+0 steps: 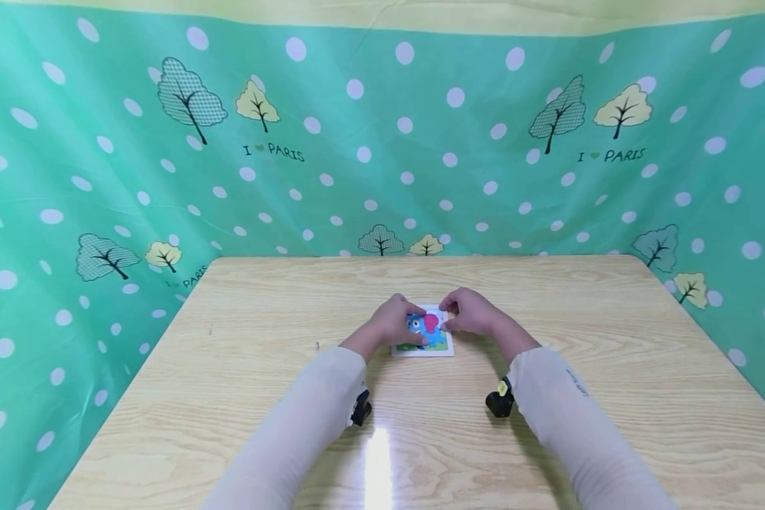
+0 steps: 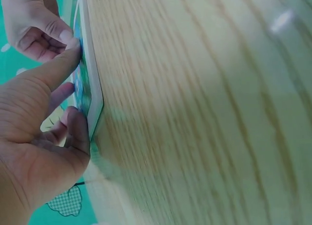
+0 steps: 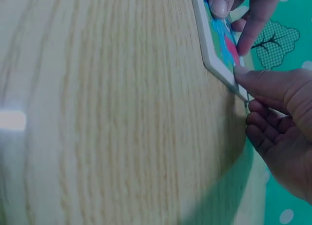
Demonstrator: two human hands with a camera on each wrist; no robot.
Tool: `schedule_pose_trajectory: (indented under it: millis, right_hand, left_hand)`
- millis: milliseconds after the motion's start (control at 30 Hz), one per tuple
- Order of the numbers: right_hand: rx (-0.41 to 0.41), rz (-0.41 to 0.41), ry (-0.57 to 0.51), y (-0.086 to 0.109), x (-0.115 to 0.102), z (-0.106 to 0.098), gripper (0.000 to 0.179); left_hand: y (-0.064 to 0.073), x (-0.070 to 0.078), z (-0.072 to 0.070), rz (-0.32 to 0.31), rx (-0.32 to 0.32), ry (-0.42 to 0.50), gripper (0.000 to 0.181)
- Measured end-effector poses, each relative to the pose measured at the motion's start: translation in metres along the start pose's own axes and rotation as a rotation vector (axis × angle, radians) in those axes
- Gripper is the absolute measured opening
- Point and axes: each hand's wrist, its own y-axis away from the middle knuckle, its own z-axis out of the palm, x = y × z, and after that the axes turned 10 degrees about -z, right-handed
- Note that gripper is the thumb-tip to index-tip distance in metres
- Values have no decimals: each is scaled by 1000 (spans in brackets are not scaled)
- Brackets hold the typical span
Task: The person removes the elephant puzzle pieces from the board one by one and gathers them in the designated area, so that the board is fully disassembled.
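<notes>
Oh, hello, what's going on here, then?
A person is using both bare hands on a small picture board that lies on a wooden table. It shows a blue cartoon animal with a pink patch. The left hand reaches over the picture from its left side, with fingertips on it, while the right hand touches the board near its right edge. Whether either is pressing or moving anything, I can't tell.

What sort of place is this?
Probably an indoor tabletop spot for hands-on activity, perhaps screened off. A green polka-dot cloth printed with trees hangs behind and around a wood-grain table, where a small, colourful picture board lies. The wider room is hidden.
</notes>
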Motion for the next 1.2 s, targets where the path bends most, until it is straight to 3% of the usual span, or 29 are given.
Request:
schedule_pose_trajectory:
  millis: [433,867,1200]
  right_hand:
    - [-5,16,-69,-2,3,1,40]
    - [50,41,-196,-3,2,2,40]
    - [135,11,-240,-4,11,6,19]
  left_hand:
    - [-1,-2,2,7,8,25,58]
    - [-1,-4,4,1,12,45,59]
    - [0,-7,5,4,23,64,59]
